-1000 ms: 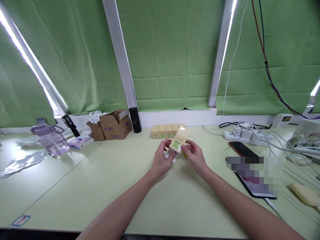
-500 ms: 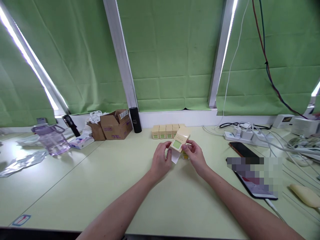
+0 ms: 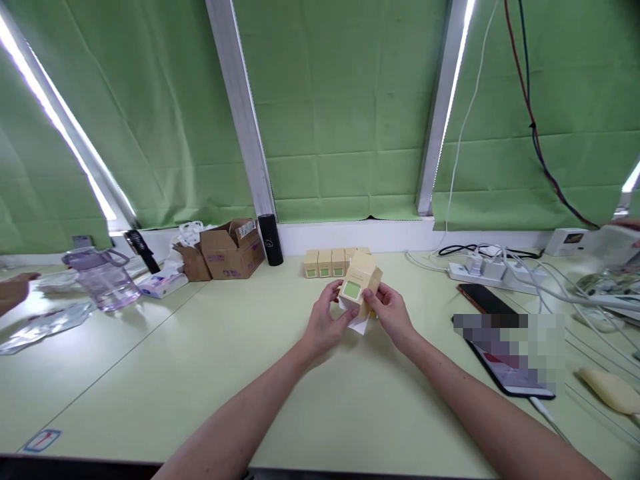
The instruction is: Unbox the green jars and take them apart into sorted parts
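A small tan cardboard box point(image 3: 361, 267) with a green window on its front is held tilted above the table between my two hands. My left hand point(image 3: 326, 321) grips its lower left side, thumb at the bottom edge. On the other side, my right hand point(image 3: 391, 310) has its thumb on the front face and its fingers behind. White flaps point(image 3: 359, 325) stick out from the lower end of the box. Just behind it stands a row of similar small boxes point(image 3: 325, 262), partly hidden. A bit of something yellow shows under my right fingers, mostly covered.
A purple water bottle point(image 3: 103, 280), an opened brown carton point(image 3: 231, 252) and a black cylinder point(image 3: 271, 240) are at the left and back. On the right lie phones point(image 3: 487, 303), a power strip point(image 3: 500, 277) and tangled cables. Another person's hand point(image 3: 17, 290) reaches in at far left.
The small box has turned so that more of its side shows, and my left thumb has moved across its lower edge. Another person's hand has appeared at the far left.
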Action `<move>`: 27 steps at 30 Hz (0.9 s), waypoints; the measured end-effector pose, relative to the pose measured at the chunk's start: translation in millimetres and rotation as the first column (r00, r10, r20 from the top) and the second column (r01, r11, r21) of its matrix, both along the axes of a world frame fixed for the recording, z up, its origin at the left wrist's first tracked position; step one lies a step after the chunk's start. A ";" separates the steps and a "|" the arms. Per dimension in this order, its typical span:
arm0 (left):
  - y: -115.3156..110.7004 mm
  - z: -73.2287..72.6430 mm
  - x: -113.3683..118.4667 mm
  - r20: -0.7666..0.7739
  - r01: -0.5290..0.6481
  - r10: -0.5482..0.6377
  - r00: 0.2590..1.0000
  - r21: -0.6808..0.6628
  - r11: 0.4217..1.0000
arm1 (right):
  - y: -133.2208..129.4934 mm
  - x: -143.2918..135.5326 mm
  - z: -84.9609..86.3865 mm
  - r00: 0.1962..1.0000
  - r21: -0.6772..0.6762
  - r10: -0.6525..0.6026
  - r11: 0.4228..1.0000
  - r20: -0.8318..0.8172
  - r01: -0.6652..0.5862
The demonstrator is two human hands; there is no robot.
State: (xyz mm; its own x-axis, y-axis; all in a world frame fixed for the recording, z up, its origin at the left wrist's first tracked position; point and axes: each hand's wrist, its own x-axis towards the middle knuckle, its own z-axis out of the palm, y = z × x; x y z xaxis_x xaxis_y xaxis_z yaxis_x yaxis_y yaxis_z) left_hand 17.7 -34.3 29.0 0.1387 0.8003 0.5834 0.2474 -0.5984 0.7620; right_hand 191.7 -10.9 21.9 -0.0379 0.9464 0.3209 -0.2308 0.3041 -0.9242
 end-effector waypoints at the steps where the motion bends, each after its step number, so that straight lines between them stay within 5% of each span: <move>1: -0.4 0.2 -0.3 0.028 0.035 -0.035 0.999 -0.016 0.999 | 0.0 -0.1 0.1 1.000 -0.002 0.001 1.000 -0.004 -0.001; 12: 6.4 1.9 -3.0 0.415 0.267 -0.146 0.898 -0.251 0.930 | -6.8 0.5 5.1 1.000 -0.032 0.004 0.999 -0.029 -0.005; 27: 0.9 9.6 -3.2 0.584 0.444 -0.172 0.793 -0.362 0.820 | -8.3 0.7 8.9 0.998 -0.107 -0.056 0.993 0.013 0.057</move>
